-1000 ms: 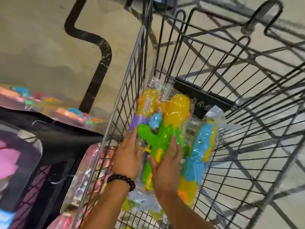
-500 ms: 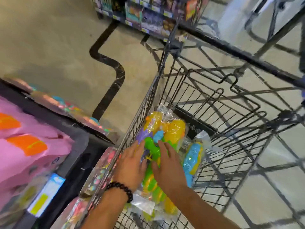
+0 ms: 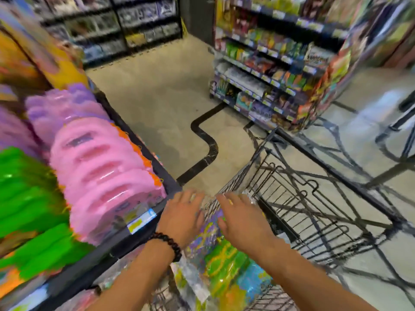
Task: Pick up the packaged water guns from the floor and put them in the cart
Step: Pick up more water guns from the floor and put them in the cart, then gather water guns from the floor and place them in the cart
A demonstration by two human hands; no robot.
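I see my left hand and right hand spread flat, gripping nothing, above clear-bagged multicoloured plastic water guns lengthwise along the black wire cart's near-left corner.

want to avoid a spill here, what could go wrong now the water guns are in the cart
1. The packaged water guns lie heaped against the cart wall nearest the person; the slick plastic could slide or tip as the open left hand and right hand come away.
2. The cart sits close to the shelf of pink toys; pushing off may snag it.
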